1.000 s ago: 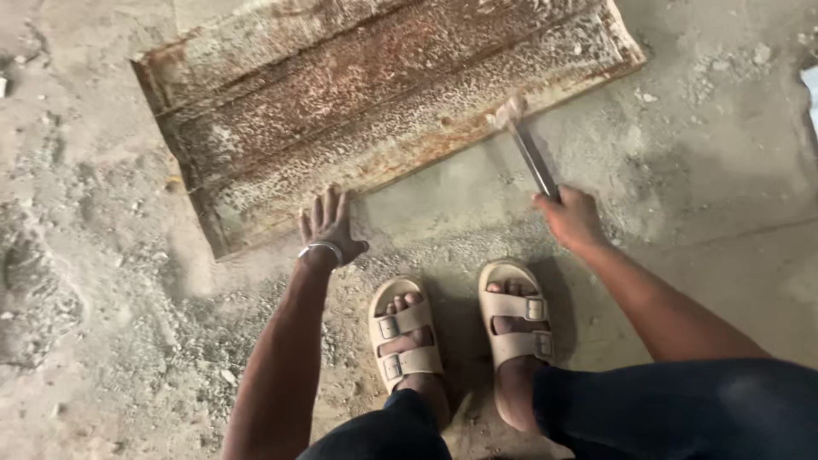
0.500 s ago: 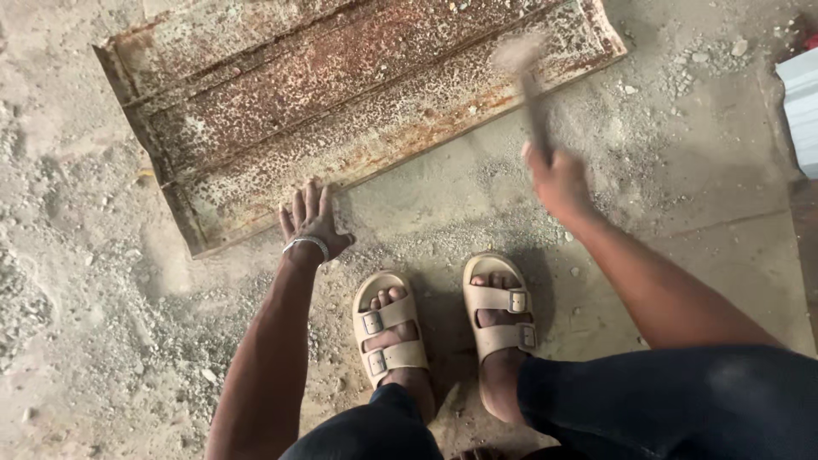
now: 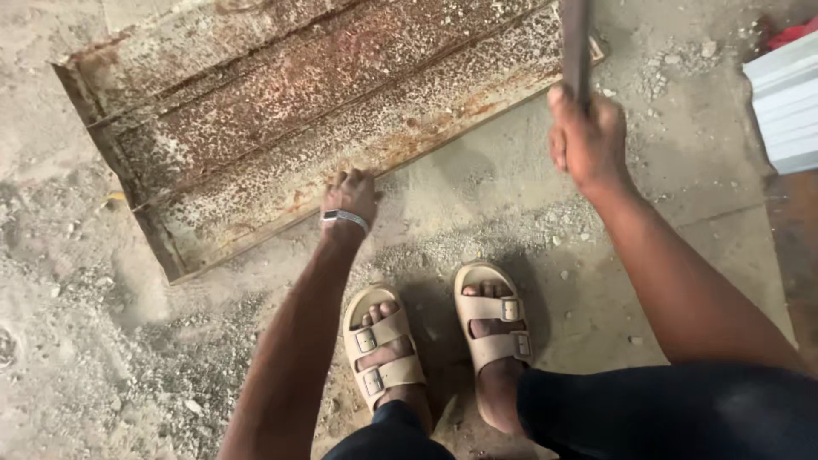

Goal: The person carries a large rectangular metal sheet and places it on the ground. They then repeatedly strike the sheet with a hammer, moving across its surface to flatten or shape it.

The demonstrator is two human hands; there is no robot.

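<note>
Left hand (image 3: 351, 194) on rusty ribbed metal panel (image 3: 315, 119), right hand (image 3: 586, 138) gripping dark rod (image 3: 577, 47).

The ribbed, rust-brown metal sheet (image 3: 324, 111) looks rough, pitted and matt, crusted with pale grit. Below the sheet, the grey concrete floor (image 3: 477, 204) is dusty and gravel-strewn. The beige sandals (image 3: 388, 358) look like smooth matt plastic with metal buckles.

Looks like a building site or rough work yard – bare concrete floor (image 3: 477, 196) w/ grit, sand & loose rubble (image 3: 153, 375), a rusty, mortar-crusted ribbed metal sheet (image 3: 281, 128) lying flat – pale corrugated panel (image 3: 788, 102) at the right edge.
</note>
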